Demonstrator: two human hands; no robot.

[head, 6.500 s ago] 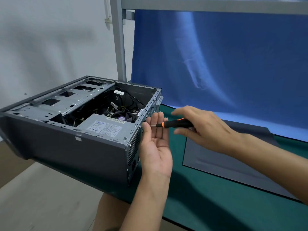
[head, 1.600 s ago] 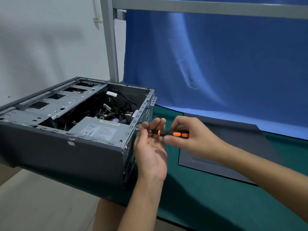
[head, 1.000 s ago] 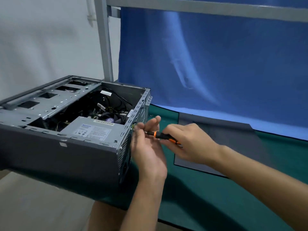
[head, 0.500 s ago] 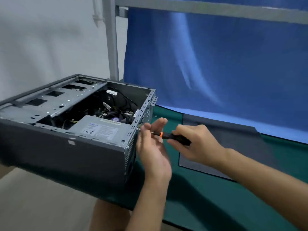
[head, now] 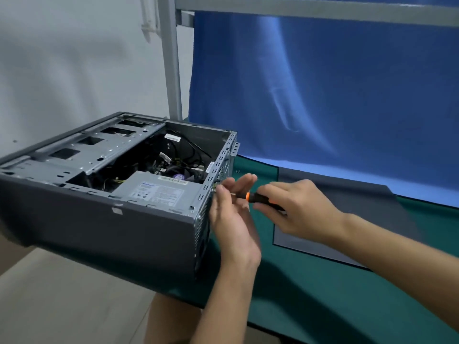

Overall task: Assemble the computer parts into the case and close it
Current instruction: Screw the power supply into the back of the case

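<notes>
Since the earliest picture the right hand (head: 298, 209) has drawn in toward the case. The left hand's (head: 233, 219) thumb has come up beside the shaft, where before the palm lay flat behind it.

The right hand is curled tight round the black-and-orange-handled screwdriver (head: 258, 196), and only the orange collar and a short run of handle show. The left hand stands edge-up with fingers nearly straight. Its thumb is by the thin metal shaft, right against the rear wall of the dark grey metal computer case (head: 99, 224). No screw can be made out, as the thumb hides the tip.

The case lies on its side at the near left end of the green-matted bench (head: 323, 294), open top upward. Its silver box-shaped power supply (head: 159, 192) is seated in the near rear corner. The flat grey side panel (head: 372, 219) lies on the bench, apart from the case and beyond the right hand.

The coming move turns on the screwdriver's long axis. It runs almost level, from the right hand on the right to the upper edge of the rear wall on the left, just outside the power supply. The left hand is the nearer to that spot and sits between the right hand and the wall. I judge a power-supply screw is being driven, so the right hand must turn while pressing leftward along that axis. If the tool tilts, the tip may slip off.
</notes>
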